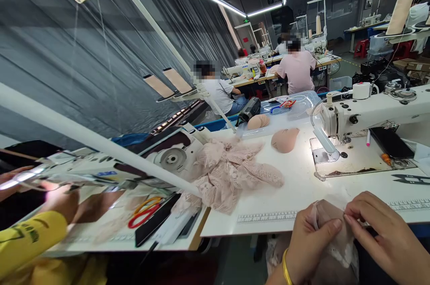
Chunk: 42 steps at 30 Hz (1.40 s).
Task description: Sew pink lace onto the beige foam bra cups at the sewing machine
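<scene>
My left hand (311,240), with a yellow band on the wrist, and my right hand (386,235) both pinch one small beige fabric piece (331,224) with a lace edge, held at the near edge of the white sewing table (295,191). The thumbs and fingers of both hands are closed on the cloth. A heap of pink lace pieces (228,173) lies on the table to the left. Further back sit beige padded cups (285,140). The white sewing machine (369,112) stands to the right, its lamp lighting the needle plate (324,156).
A printed ruler (265,218) runs along the table's front edge. A co-worker's yellow sleeve (30,235) and hand work at the neighbouring machine at left, beside red and yellow scissors handles (146,213). Snips (411,179) lie at right. Other people sew at the back.
</scene>
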Motion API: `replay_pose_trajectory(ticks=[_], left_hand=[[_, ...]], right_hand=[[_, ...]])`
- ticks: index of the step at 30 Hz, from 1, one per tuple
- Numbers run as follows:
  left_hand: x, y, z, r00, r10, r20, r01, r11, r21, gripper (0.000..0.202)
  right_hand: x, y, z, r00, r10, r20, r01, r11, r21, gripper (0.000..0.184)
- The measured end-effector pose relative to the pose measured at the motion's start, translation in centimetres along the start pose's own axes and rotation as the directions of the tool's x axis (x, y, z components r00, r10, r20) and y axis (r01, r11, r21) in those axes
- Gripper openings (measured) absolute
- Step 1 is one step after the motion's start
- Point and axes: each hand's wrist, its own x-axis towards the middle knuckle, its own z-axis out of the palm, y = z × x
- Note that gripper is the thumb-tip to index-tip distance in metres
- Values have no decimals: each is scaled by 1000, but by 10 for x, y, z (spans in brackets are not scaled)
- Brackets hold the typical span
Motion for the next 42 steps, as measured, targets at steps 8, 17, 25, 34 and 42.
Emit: replay_pose_trajectory(ticks=[8,17,25,34,42], left_hand=[[-2,-5,-1,999,-10,-39,8,999,-40,43],[6,-12,-4,999,32,12,-29,983,-182,47],[-1,-17,-1,997,13,-73,-21,993,-117,41],[-1,-20,-13,980,107,-170,-114,993,-34,40],[0,-17,1,989,91,-115,-96,995,-39,44]], right_hand=[[-5,3,8,968,250,-16,-245,959,145,27],[-22,27,-3,875,480,63,-470,811,348,27],[-4,12,21,989,22,-147,-34,996,-84,18],[-20,47,1,982,188,-37,-191,977,-99,11],[1,7,23,995,4,-102,-9,999,-46,18]])
